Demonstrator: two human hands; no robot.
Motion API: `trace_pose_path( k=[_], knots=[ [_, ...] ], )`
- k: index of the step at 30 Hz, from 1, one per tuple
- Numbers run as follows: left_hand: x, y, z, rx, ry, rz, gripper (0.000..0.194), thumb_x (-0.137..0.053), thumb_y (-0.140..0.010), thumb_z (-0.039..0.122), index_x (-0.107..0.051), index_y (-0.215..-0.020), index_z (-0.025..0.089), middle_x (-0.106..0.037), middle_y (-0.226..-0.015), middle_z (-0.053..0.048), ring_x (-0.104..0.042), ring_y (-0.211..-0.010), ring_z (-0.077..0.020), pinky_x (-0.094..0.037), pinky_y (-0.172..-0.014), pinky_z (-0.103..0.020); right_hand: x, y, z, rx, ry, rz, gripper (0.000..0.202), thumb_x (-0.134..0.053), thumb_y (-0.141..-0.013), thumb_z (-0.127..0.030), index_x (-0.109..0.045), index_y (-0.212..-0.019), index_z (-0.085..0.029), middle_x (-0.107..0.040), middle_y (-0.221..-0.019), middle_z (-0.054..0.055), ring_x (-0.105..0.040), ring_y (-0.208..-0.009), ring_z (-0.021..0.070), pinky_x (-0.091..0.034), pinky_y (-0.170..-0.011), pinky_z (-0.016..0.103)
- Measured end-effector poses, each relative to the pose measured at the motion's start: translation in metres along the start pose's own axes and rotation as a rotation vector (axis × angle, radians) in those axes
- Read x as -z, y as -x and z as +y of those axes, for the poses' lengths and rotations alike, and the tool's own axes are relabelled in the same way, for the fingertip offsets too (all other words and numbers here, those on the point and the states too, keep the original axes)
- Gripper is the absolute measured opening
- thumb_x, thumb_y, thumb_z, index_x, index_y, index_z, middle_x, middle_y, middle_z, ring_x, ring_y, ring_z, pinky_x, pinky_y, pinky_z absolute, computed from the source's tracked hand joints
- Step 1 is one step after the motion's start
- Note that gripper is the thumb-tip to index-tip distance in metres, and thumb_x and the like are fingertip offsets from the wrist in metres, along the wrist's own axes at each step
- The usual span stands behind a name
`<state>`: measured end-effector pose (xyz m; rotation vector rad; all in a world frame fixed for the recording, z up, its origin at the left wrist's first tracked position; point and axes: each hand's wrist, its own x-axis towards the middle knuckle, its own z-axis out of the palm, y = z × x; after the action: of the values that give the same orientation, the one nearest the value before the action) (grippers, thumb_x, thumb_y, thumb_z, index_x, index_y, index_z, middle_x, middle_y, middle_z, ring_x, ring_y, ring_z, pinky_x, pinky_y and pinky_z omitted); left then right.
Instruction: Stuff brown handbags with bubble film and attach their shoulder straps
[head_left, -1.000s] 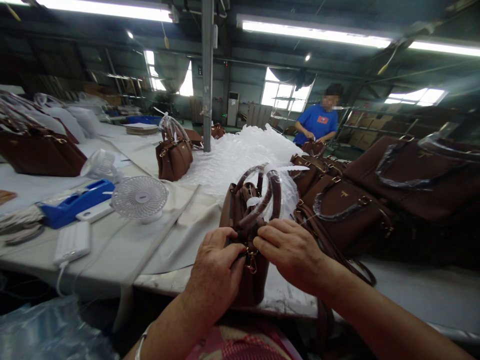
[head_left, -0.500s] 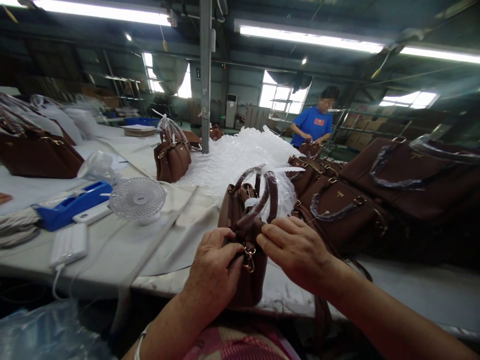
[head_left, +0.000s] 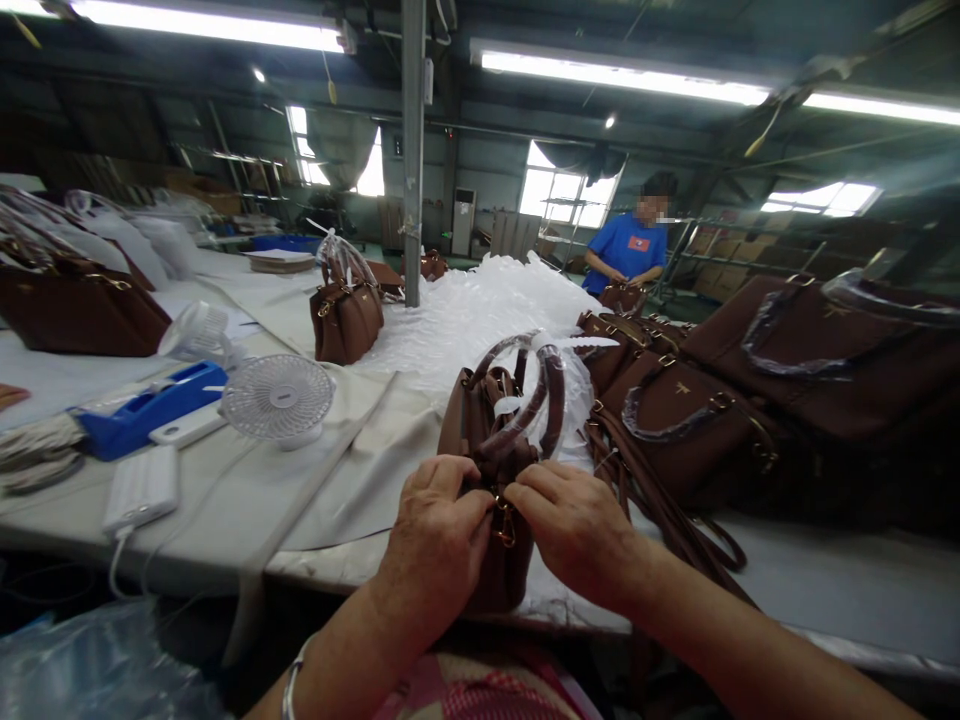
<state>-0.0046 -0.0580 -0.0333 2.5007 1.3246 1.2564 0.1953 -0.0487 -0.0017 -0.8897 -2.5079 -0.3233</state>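
Note:
A brown handbag (head_left: pixel 504 575) stands upright at the table's front edge, its side toward me. Its two handles (head_left: pixel 556 400) are wrapped in clear plastic and carry a white tag. My left hand (head_left: pixel 439 525) pinches the bag's upper side, left of a gold clasp (head_left: pixel 506 522). From the right, my right hand (head_left: pixel 574 520) has its fingers closed on the same upper edge beside the clasp. Both sets of fingertips nearly meet there, and they hide part of the bag's rim.
Brown bags (head_left: pixel 667 420) are heaped at the right, with straps (head_left: pixel 667 500) trailing from them. White wrapping (head_left: pixel 495 290) is piled behind. On the left are a small fan (head_left: pixel 279 398), a blue tape dispenser (head_left: pixel 150 408) and a white power strip (head_left: pixel 141 485). A person (head_left: pixel 628 245) stands beyond.
My right hand has moved left and slightly down, closer to the clasp and my left hand. The bag's handles have tilted a little to the right. More of the straps on the right now shows.

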Motion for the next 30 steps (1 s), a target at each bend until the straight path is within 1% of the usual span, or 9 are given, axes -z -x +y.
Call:
trace_pose_path(
  k=[4,8,14,16,18,21,24,28,30],
  knots=[
    [-0.001,-0.004,0.002,-0.084,-0.086,-0.033,0.01,-0.062,-0.089,0.009,-0.068,-0.085,0.016,-0.063,-0.104,-0.011,-0.055,-0.101,-0.0301,-0.049,-0.094,-0.056,-0.003,0.0,-0.003,-0.014,-0.035,0.019,0.026,-0.043,-0.099,-0.008,-0.068,-0.092,-0.015,-0.061,-0.081,0.006,-0.051,-0.074,0.022,-0.039,-0.066,0.036],
    [0.003,-0.006,-0.003,-0.097,0.026,-0.071,0.014,-0.056,-0.089,0.005,-0.065,-0.087,0.015,-0.063,-0.109,-0.012,-0.056,-0.106,-0.0293,-0.048,-0.099,-0.055,-0.002,0.0,-0.001,-0.037,-0.109,0.042,0.026,-0.044,-0.1,-0.01,-0.069,-0.097,-0.014,-0.066,-0.088,0.009,-0.058,-0.081,0.0219,-0.047,-0.07,0.034],
    [0.025,-0.007,0.002,-0.002,0.302,0.013,0.015,-0.054,-0.091,0.007,-0.064,-0.089,0.018,-0.059,-0.114,-0.01,-0.06,-0.111,-0.0216,-0.052,-0.097,-0.038,0.01,-0.009,-0.003,-0.098,-0.63,0.079,0.029,-0.055,-0.098,-0.011,-0.066,-0.124,-0.019,-0.07,-0.119,0.01,-0.066,-0.108,0.019,-0.055,-0.095,0.033],
    [0.029,-0.006,0.006,0.0,0.308,0.042,0.016,-0.054,-0.091,0.007,-0.065,-0.091,0.018,-0.059,-0.112,-0.009,-0.061,-0.109,-0.0209,-0.053,-0.096,-0.037,0.012,-0.013,-0.006,-0.129,-0.731,0.043,0.03,-0.059,-0.095,-0.01,-0.068,-0.122,-0.02,-0.073,-0.114,0.007,-0.068,-0.105,0.0179,-0.055,-0.092,0.03],
    [0.028,-0.003,0.008,-0.009,0.292,0.067,0.016,-0.055,-0.09,0.006,-0.065,-0.091,0.018,-0.059,-0.112,-0.009,-0.062,-0.109,-0.0211,-0.052,-0.096,-0.037,0.011,-0.017,-0.008,-0.173,-0.768,0.041,0.022,-0.061,-0.095,-0.011,-0.073,-0.112,-0.02,-0.075,-0.099,0.003,-0.07,-0.09,0.0151,-0.055,-0.081,0.025],
    [0.024,0.005,0.008,-0.013,0.239,0.122,0.015,-0.057,-0.092,0.007,-0.066,-0.09,0.018,-0.059,-0.111,-0.01,-0.062,-0.109,-0.0216,-0.051,-0.096,-0.038,0.009,-0.018,-0.005,-0.158,-0.717,0.048,0.015,-0.06,-0.097,-0.013,-0.074,-0.096,-0.018,-0.07,-0.083,0.002,-0.065,-0.074,0.0127,-0.051,-0.069,0.023],
    [0.017,0.017,0.004,0.014,0.231,0.137,0.012,-0.057,-0.094,0.01,-0.066,-0.09,0.018,-0.06,-0.105,-0.009,-0.061,-0.102,-0.0209,-0.051,-0.09,-0.036,0.01,-0.016,0.001,-0.021,-0.503,-0.009,0.022,-0.049,-0.098,-0.009,-0.07,-0.09,-0.015,-0.066,-0.083,0.005,-0.061,-0.074,0.0149,-0.05,-0.068,0.025],
    [0.007,0.037,0.003,0.131,0.282,0.029,0.01,-0.057,-0.096,0.017,-0.065,-0.091,0.019,-0.063,-0.085,-0.004,-0.061,-0.077,-0.0167,-0.049,-0.07,-0.029,0.017,-0.016,0.011,0.123,-0.269,-0.132,0.029,-0.042,-0.092,0.0,-0.066,-0.092,-0.016,-0.067,-0.099,0.009,-0.06,-0.089,0.0187,-0.051,-0.076,0.028],
    [0.002,0.044,0.004,0.218,0.321,-0.061,0.009,-0.058,-0.095,0.02,-0.066,-0.093,0.021,-0.067,-0.082,-0.002,-0.063,-0.074,-0.0164,-0.047,-0.068,-0.028,0.02,-0.018,0.015,0.156,-0.215,-0.183,0.03,-0.043,-0.089,0.002,-0.066,-0.094,-0.016,-0.066,-0.107,0.01,-0.06,-0.092,0.0194,-0.051,-0.078,0.029]
  ],
)
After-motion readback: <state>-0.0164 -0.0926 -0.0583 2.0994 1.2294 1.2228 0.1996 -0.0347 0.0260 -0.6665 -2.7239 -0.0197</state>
